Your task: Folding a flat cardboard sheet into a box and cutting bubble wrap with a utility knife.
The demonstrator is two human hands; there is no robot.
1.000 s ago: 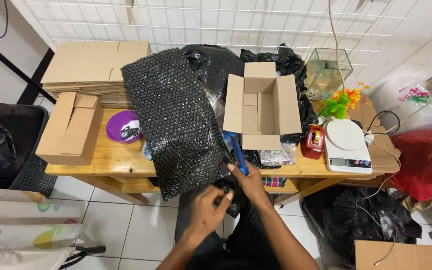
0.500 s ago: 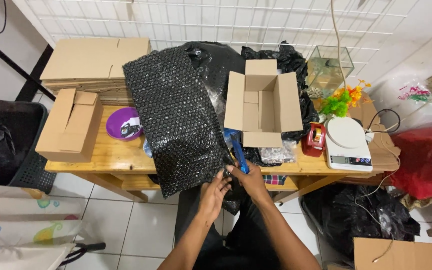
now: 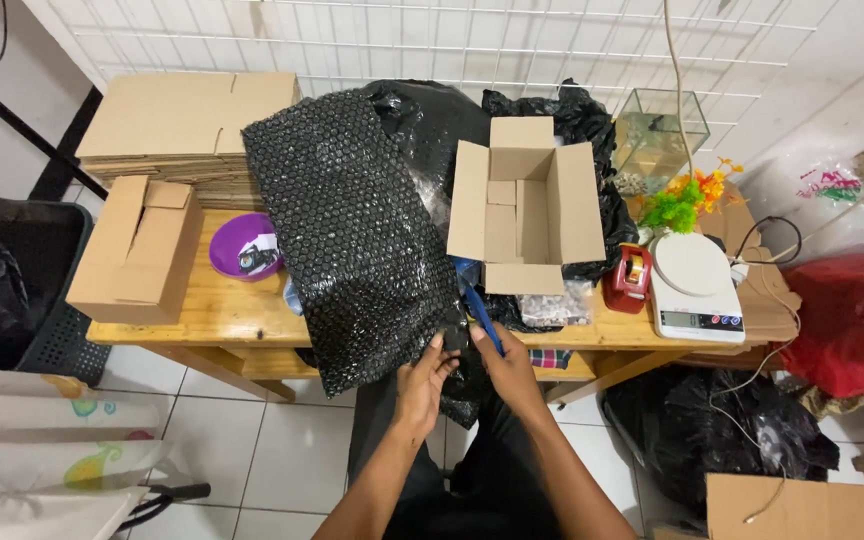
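- Where the sheet's near corner overhangs the wooden surface (image 3: 222,315), left hand (image 3: 420,385) pinching black bubble wrap (image 3: 352,235), fingers closed on its edge.
- Right hand (image 3: 507,365) wrapped around blue-handled scissors (image 3: 477,305), blades at that corner.
- Likely light, floppy, a bit slick; best gripped near the cut.
- Beyond: open cardboard box (image 3: 524,205), closed brown carton (image 3: 137,250), red tape dispenser (image 3: 627,280).

- One view only is given, taken from the head and aimed steeply down and forward.
- The bench (image 3: 222,310) is seen from close above, with the hands (image 3: 467,375) at the lower middle.
- A wall grid (image 3: 432,45) closes the top.
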